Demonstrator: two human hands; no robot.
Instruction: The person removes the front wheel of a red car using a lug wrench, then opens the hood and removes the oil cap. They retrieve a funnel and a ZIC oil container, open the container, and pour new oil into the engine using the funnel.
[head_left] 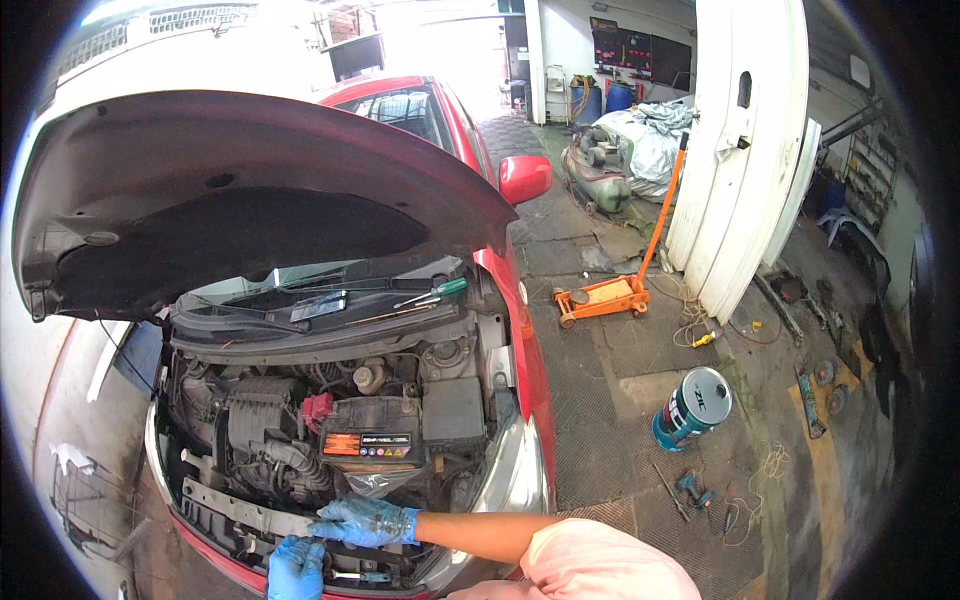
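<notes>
Both my hands wear blue gloves and meet at the front of a red car's open engine bay, by the metal crossbar (240, 510). My left hand (296, 570) is curled closed just below the bar. My right hand (365, 522) reaches in from the right, its fingers bent together over the bar's right end, close to my left fingertips. Whatever lies between the fingers is too small to make out. Just below my right hand lies a tool with a teal handle (375, 577). Behind it sits the car battery (370, 440), with a red terminal cover (317, 408).
The raised hood (250, 170) arches overhead. A green-handled screwdriver (450, 287) and a small flat packet (320, 305) rest below the windshield. On the floor to the right stand an orange floor jack (605, 298), a teal bucket (690, 410) and a cordless drill (693, 488).
</notes>
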